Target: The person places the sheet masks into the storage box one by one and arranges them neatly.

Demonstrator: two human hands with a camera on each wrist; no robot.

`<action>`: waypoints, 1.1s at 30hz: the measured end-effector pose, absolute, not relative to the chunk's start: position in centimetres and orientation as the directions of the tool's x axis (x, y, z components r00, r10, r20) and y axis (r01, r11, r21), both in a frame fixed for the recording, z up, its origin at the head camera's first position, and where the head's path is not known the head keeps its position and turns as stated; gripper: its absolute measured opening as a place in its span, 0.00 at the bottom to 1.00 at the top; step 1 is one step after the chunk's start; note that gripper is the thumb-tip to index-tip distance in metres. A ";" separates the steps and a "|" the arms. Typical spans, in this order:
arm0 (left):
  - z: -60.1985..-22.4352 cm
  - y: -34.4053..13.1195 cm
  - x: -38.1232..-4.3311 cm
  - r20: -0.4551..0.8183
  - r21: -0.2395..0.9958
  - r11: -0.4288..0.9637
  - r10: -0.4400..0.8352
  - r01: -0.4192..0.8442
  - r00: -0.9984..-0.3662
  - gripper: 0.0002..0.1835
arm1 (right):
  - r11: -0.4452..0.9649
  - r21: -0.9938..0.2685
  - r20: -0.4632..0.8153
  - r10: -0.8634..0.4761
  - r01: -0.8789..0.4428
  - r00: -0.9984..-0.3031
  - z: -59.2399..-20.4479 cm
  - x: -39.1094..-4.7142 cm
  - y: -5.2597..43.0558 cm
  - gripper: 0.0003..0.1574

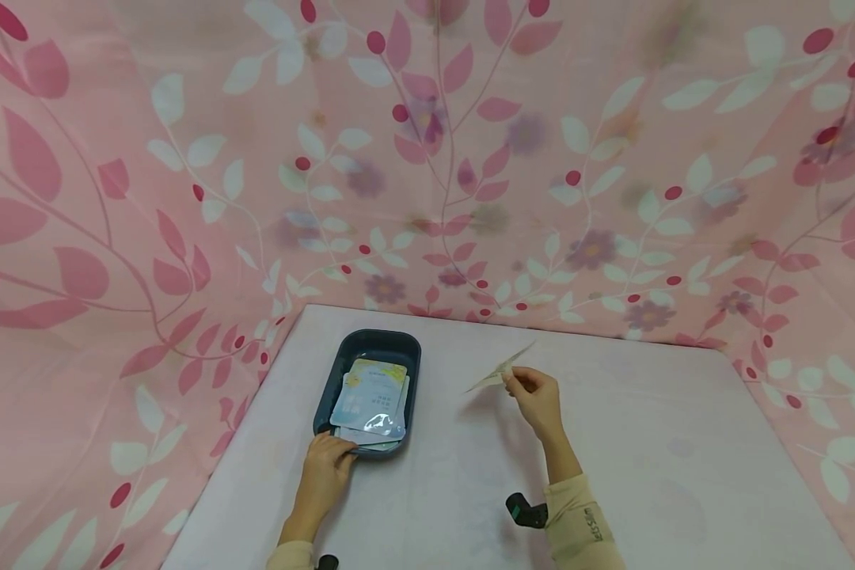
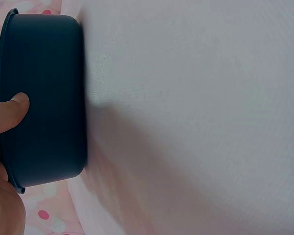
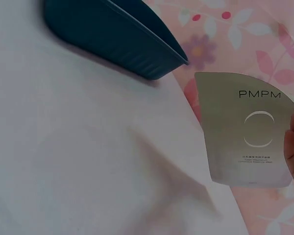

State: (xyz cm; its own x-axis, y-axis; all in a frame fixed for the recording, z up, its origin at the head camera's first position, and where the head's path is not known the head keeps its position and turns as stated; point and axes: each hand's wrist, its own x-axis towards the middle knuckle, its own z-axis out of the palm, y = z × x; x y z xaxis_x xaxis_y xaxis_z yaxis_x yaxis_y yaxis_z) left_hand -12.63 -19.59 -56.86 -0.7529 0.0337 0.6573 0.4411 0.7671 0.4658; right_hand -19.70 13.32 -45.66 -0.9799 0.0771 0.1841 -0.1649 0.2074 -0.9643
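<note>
My left hand point(image 1: 325, 465) grips the near rim of a dark blue plastic tray point(image 1: 414, 348), its thumb pressed on the outer wall in the left wrist view. Several flat sachets lie stacked in the tray; the top face mask sachet point(image 1: 372, 396) is pale blue with a yellow-green end. To the right of the tray, my right hand point(image 1: 539, 398) pinches another face mask sachet point(image 3: 245, 132) by its edge, above the table. This one is grey-green, lettered PMPM, and shows nearly edge-on in the head view.
A white cloth covers the table point(image 1: 648, 451). Pink floral fabric point(image 1: 470, 158) hangs behind it and along both sides. A black wrist device point(image 1: 526, 511) sits by the right sleeve point(image 1: 583, 522).
</note>
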 end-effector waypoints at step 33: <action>-56.7 -19.5 -12.5 0.641 0.481 0.765 0.027 0.428 -0.767 0.14 | 0.122 -0.931 0.343 -0.039 -0.345 -0.939 -42.0 -19.8 9.1 0.07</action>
State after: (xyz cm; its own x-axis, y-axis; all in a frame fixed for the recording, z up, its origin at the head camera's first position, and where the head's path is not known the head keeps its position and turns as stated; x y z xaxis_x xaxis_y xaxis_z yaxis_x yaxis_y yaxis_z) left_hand -12.54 -19.50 -56.74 -0.7672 0.0266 0.6409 0.4282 0.7651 0.4809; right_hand -19.83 9.07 -42.05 -0.9386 -0.0387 0.3429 -0.3451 0.1224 -0.9306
